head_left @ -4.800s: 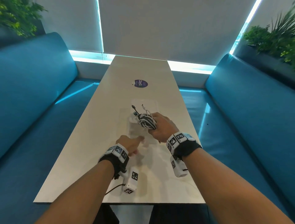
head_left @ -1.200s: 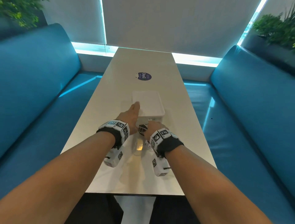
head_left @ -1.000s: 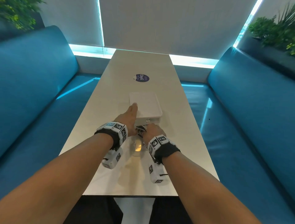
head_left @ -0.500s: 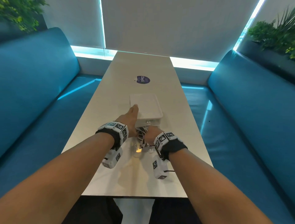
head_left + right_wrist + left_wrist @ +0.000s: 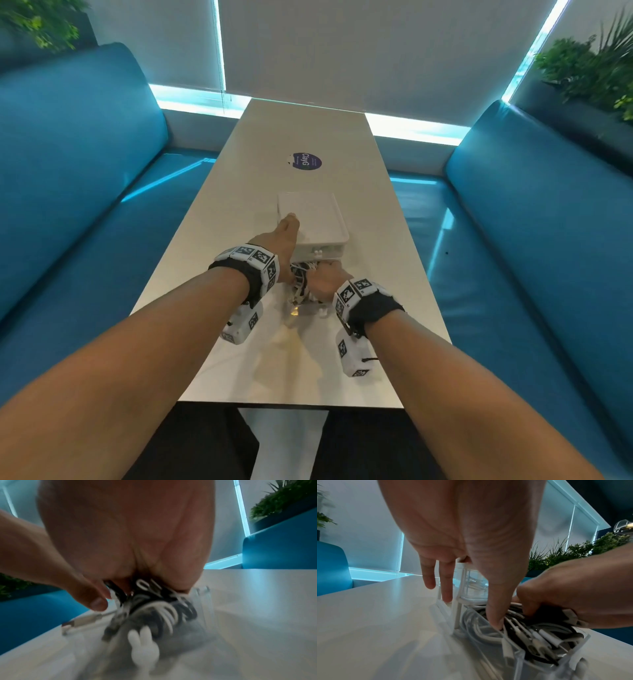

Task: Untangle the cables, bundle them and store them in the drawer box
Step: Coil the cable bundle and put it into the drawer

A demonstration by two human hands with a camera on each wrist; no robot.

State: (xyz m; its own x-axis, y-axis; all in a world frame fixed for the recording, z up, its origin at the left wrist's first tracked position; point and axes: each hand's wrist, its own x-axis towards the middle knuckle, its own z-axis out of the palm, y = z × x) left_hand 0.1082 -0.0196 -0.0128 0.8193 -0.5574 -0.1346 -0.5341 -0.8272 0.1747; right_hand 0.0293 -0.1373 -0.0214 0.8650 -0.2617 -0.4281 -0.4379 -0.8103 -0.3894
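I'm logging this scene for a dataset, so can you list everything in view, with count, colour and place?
table: one, white, between the benches
box: one, white, mid-table
drawer: one, clear, pulled out of the box toward the person
cables: one bundle, black and white, in the drawer
rabbit knob: one, white, on the drawer front
sticker: one, dark purple, on the table beyond the box
benches: two, blue, either side of the table
plants: two clumps, green, behind the benches
blinds: grey, far wall
left hand: fingers straight, on the box
right hand: grips the cables in the drawer
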